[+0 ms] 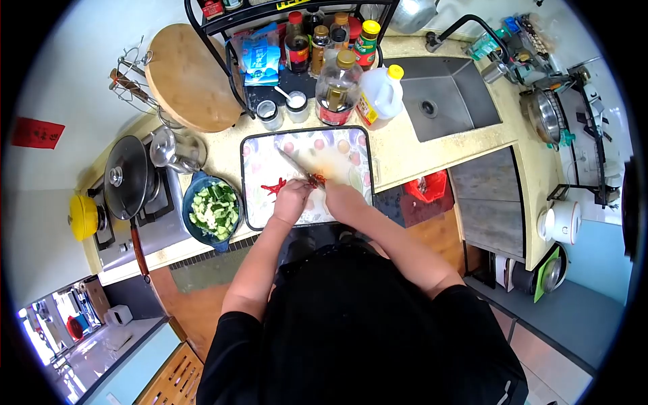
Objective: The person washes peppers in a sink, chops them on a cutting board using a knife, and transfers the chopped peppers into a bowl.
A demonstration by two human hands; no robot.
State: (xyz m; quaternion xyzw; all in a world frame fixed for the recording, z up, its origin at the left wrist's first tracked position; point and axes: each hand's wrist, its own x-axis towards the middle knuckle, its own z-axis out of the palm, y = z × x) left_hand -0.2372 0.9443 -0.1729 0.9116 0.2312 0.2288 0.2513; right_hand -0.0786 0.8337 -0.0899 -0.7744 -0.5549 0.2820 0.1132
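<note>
Head view: at the centre of the frame, the right hand (343,201) is closed around the handle of a knife (294,164), its blade pointing to the upper left. The left hand (293,200) has its fingers curled beside chopped red pepper (319,178) under the blade; whether they pinch any, I cannot tell. Red pepper strips (273,187) lie left on the cutting board (260,210). A bowl (189,214) of cut cucumber (213,210) sits left of centre.

Pepper strips (273,186) lie on a cutting board (266,158) on the tabletop (422,158), a bowl (186,208) of cucumber pieces (212,206) to its left, a jar (337,84) behind, a sink (466,111) behind to the right.
</note>
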